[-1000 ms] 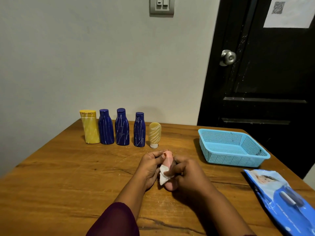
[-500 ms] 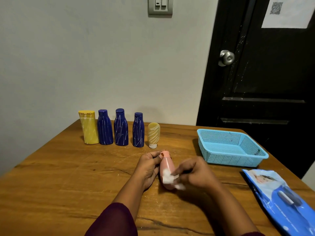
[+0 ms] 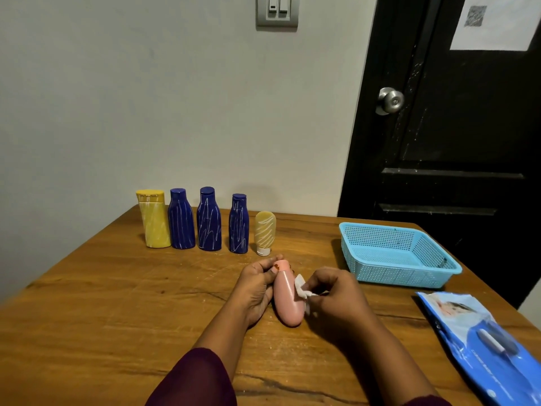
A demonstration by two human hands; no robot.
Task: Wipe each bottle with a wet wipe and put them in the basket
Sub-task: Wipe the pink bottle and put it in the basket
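1. Since half a second ago, the wet wipe (image 3: 301, 288) has been drawn off the lower front of the pink bottle (image 3: 287, 300) and up onto its right flank. The bottle itself has hardly been shifted.
2. The bunched wipe is pinched between the thumb and curled fingers (image 3: 314, 284) of the right hand (image 3: 333, 294) and pressed against the bottle's side.
3. The bottle is gripped near its cap by the curled fingers of the left hand (image 3: 257, 285). It is held tilted, cap away from the person, low over the counter (image 3: 117, 303). Whether its base touches the wood cannot be told.
4. The step in hand is judged to be the wiping of the first bottle, since no bottle is seen in the blue basket (image 3: 395, 276).
5. The next move is judged to call for the remaining sides to be wiped, the bottle being turned in the left hand. It would then be carried right and set in the basket.
6. Five marked bottles are lined up at the far edge, still to be wiped: a yellow bottle (image 3: 154, 219), three blue bottles (image 3: 208, 221) and a small amber tube (image 3: 264, 232) stood on its cap.
7. A blue wipes pack (image 3: 483, 344) is laid at the near right corner of the scratched wooden counter.
8. Behind are a pale wall with a switch plate (image 3: 277, 11) and a black door (image 3: 453, 142) with a metal knob (image 3: 390, 100). A sheet with a QR code (image 3: 494, 22) is stuck on the door.
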